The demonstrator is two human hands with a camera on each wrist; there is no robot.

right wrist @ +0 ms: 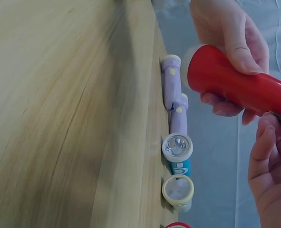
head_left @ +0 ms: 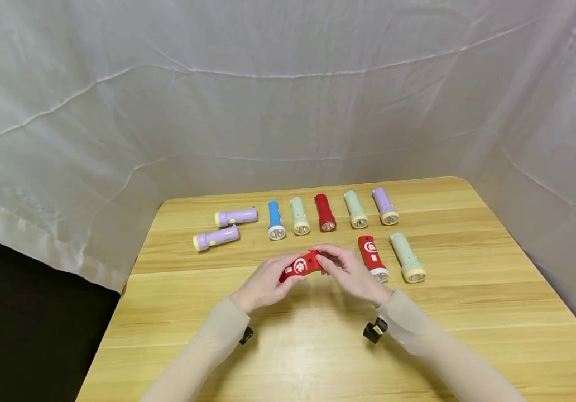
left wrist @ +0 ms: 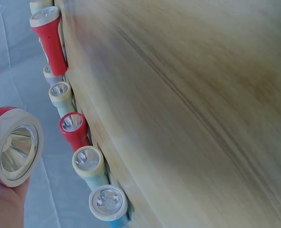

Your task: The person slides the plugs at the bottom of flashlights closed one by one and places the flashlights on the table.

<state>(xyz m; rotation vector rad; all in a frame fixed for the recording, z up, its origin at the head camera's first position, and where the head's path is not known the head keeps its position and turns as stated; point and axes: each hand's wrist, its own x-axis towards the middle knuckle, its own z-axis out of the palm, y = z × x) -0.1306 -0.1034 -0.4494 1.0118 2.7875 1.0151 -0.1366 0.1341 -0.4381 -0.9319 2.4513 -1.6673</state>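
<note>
A red flashlight (head_left: 300,266) with a white emblem is held above the middle of the table. My left hand (head_left: 267,282) grips it round the body near its head. At the tail end, the thumb and fingers of my right hand (head_left: 350,273) pinch it. The right wrist view shows the plain red side of this flashlight (right wrist: 226,78), and the right fingertips at a dark spot near its tail. Its pale rim and clear lens (left wrist: 19,149) face the left wrist camera. Just beyond my right hand lies another red flashlight (head_left: 370,254) with a white head.
Along the back lie a blue flashlight (head_left: 274,219), two pale green ones, a dark red one (head_left: 325,211) and a purple one (head_left: 382,202). Two more purple flashlights (head_left: 220,237) lie sideways at left. At right is a pale green flashlight (head_left: 406,257). Grey curtains (head_left: 288,123) surround the wooden table (head_left: 177,312).
</note>
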